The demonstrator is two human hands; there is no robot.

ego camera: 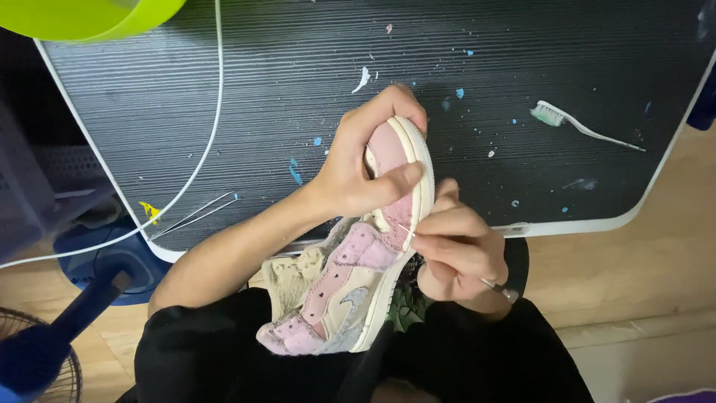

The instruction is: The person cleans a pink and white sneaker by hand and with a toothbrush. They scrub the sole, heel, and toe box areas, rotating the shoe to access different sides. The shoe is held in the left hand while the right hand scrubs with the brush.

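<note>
A dark grey, finely ribbed tabletop with a white rounded edge [582, 224] fills the upper part of the frame and is speckled with small blue, white and pink paint flecks. A thin white cable [212, 112] is draped across its left side, and two thin metal rods [195, 213] are laid near its lower left corner. A white toothbrush with pale green bristles [578, 125] is seen at the upper right. A lime-green rounded plastic object [89, 16] is cut off at the upper left. Pale wooden flooring [634, 276] is shown at the right, and a blue fan with a wire grille [37, 358] at the lower left.
</note>
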